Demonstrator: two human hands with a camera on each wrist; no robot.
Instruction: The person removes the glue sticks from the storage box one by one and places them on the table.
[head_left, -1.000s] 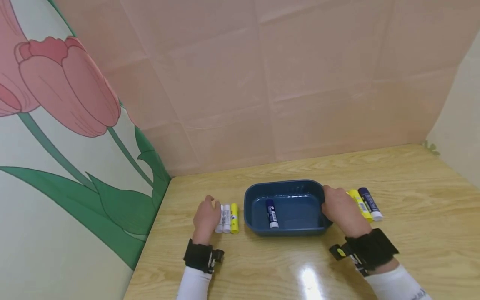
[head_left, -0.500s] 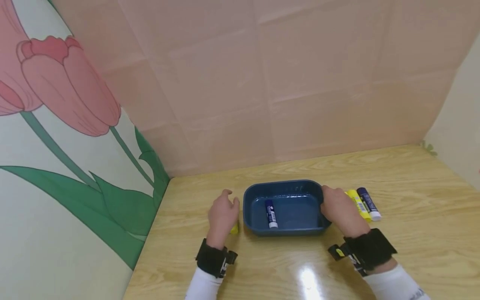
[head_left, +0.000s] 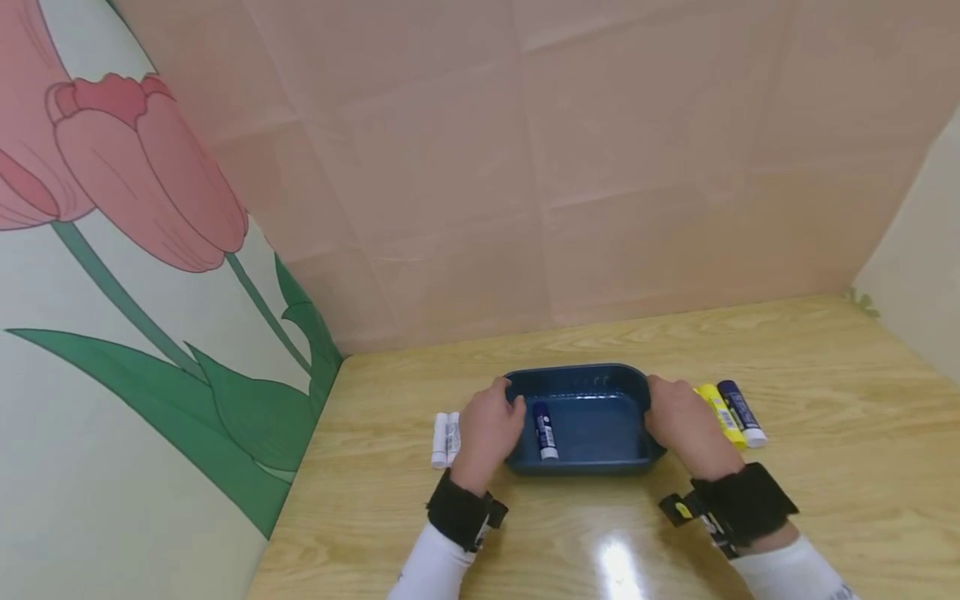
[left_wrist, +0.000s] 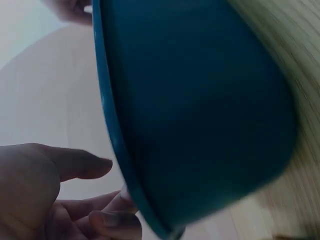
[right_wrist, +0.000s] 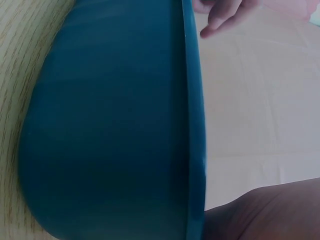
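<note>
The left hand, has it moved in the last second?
Yes. The left hand has moved rightward from beside the white glue sticks to the left rim of the blue tray.

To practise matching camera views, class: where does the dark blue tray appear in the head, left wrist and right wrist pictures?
Head: blue tray sits low in the centre, between both hands.
Left wrist: its outer wall fills the middle and right, rim running down the left.
Right wrist: its outer wall fills the left, rim down the centre.
Shared landmark: the wooden table, seen beside the tray in all three views.
</note>
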